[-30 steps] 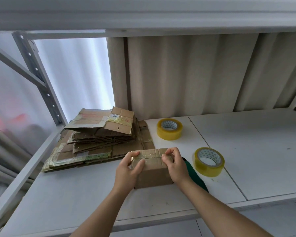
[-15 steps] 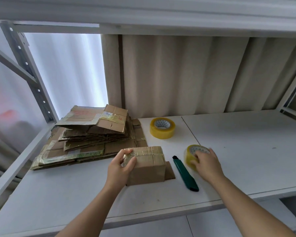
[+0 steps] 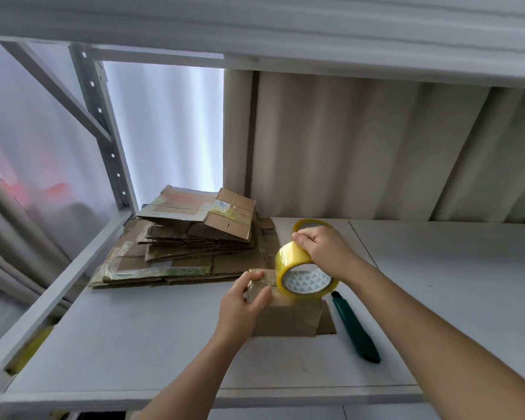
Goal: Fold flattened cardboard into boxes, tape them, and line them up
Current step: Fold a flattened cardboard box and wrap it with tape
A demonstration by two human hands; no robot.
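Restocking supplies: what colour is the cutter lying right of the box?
Dark green cutter, head view.

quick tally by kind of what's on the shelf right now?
Tape rolls: 2, one gripped by the right hand over the box, one behind it
Folded boxes: 1, held by the left hand
Flattened cardboard stacks: 1
Green utility knives: 1
Total: 5

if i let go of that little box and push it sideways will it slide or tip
Probably slide: the small box sits low and wide on the smooth white shelf. It likely weighs little, since the left hand alone steadies it. An open flap at its right might drag.
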